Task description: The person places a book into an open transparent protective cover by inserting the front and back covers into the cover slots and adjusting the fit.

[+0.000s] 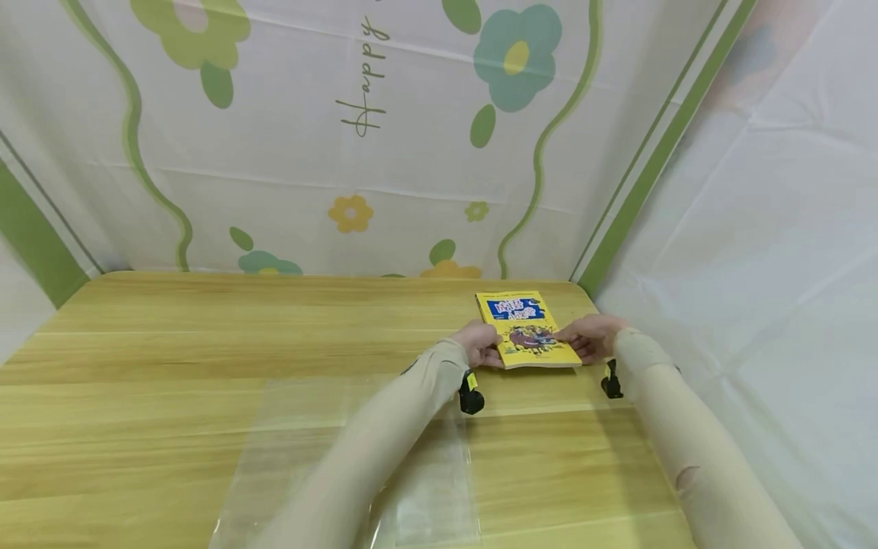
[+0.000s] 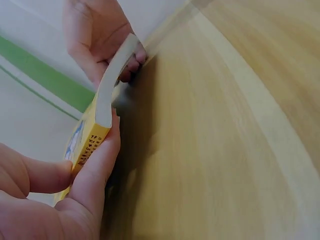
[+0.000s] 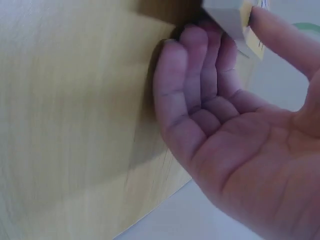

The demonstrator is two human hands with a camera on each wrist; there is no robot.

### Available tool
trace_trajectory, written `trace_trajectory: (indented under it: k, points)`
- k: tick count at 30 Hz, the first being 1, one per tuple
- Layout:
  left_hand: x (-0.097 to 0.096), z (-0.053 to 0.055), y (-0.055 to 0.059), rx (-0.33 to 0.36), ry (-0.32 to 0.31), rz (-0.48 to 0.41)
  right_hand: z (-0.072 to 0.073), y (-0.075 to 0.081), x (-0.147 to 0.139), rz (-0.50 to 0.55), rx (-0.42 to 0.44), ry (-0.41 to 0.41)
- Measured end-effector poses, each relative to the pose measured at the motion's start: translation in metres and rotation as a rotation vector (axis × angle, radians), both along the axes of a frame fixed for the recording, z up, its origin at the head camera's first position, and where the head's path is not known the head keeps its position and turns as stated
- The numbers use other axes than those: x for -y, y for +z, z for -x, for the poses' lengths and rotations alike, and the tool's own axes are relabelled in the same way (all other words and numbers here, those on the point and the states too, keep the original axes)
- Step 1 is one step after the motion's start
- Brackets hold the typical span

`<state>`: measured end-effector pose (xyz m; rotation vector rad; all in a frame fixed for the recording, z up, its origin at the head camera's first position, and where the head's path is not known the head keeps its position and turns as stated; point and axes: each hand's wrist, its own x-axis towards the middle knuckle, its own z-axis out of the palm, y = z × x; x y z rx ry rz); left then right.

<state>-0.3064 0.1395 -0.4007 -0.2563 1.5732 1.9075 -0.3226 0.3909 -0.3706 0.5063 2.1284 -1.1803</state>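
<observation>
Both hands grip a yellow paperback book point(image 1: 528, 332) with a blue title panel and a cartoon picture on its cover, close over the right back of the table. My left hand point(image 1: 479, 343) pinches the spine side, thumb on the cover and fingers underneath; the spine point(image 2: 90, 150) shows in the left wrist view. At the opposite side, my right hand point(image 1: 593, 338) has its thumb on the cover and its fingers curled below the edge. The page block point(image 2: 107, 95) bends slightly in the left wrist view.
A clear plastic sheet or sleeve point(image 1: 432, 465) lies on the wooden table point(image 1: 171, 335), partly under the left forearm. Behind the table hangs a flower-print cloth point(image 1: 274, 152), and a white cloth point(image 1: 775, 267) hangs along the right side.
</observation>
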Motion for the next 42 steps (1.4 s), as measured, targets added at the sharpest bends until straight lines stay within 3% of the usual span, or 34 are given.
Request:
trace_trajectory:
  k: [8,13,21,26,34,42]
  points:
    - [-0.005,-0.008,0.004,-0.142,-0.011,0.226,0.001,-0.004,0.011,-0.118,0.008,0.006]
    - [-0.009,-0.008,0.002,-0.183,-0.016,0.266,0.002,-0.006,0.015,-0.217,-0.013,0.016]
    - [-0.010,-0.005,0.001,-0.215,-0.050,0.329,0.004,0.002,0.027,-0.388,-0.023,0.131]
    - [-0.009,-0.004,0.005,-0.219,-0.070,0.347,0.004,0.005,0.030,-0.377,-0.018,0.097]
    - [-0.007,-0.007,0.007,-0.192,-0.064,0.295,0.009,0.001,0.027,-0.353,0.028,0.042]
    - [-0.006,0.000,0.003,-0.166,-0.085,0.284,0.015,0.001,0.028,-0.362,0.038,0.076]
